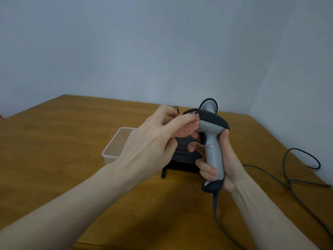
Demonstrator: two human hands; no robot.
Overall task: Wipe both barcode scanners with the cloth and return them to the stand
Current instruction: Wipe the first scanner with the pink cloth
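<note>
Left hand (pixel 151 139) presses pink knitted cloth (pixel 182 129) on grey-and-black scanner (pixel 212 139) clamped in right hand (pixel 225 159); second scanner (pixel 209 105) behind, likely unwiped.

Pale blue-grey walls (pixel 144 42) fill the whole upper half of the frame, meeting in a corner at the upper right. Below them a brown wooden table (pixel 63 141) spreads across the lower half, its far edge against the wall, under soft, even light.
</note>
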